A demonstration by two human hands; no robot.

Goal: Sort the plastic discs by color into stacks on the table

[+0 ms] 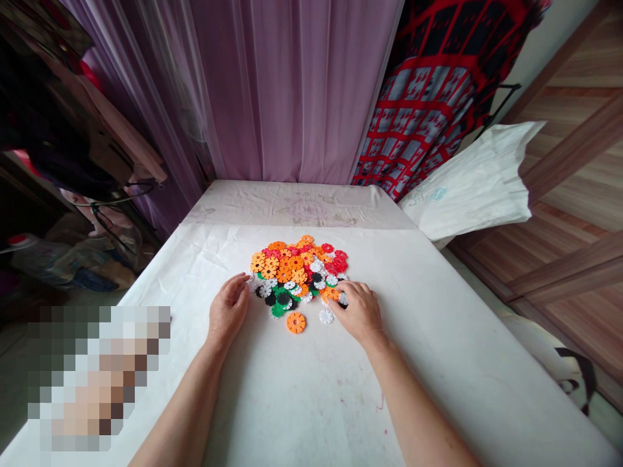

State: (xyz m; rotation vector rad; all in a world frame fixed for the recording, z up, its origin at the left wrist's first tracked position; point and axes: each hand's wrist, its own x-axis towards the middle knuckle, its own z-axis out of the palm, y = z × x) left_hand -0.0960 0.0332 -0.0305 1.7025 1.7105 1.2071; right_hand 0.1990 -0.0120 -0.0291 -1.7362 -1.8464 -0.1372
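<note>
Looking down from the head camera, a pile of flower-shaped toy discs [296, 269] sits in the middle of the white table [438, 350]. The left hand [228, 311] lies flat and open, its fingertips touching the pile's left edge. The right hand [357, 310] rests on the right edge with its fingers over a few discs; I cannot tell if it pinches one. One orange disc [295, 322] lies just apart, in front. A hard push could scatter the light discs, I think. A blurry patch [97, 379] hides the bottom left corner, and discs under the pile do not show.
</note>
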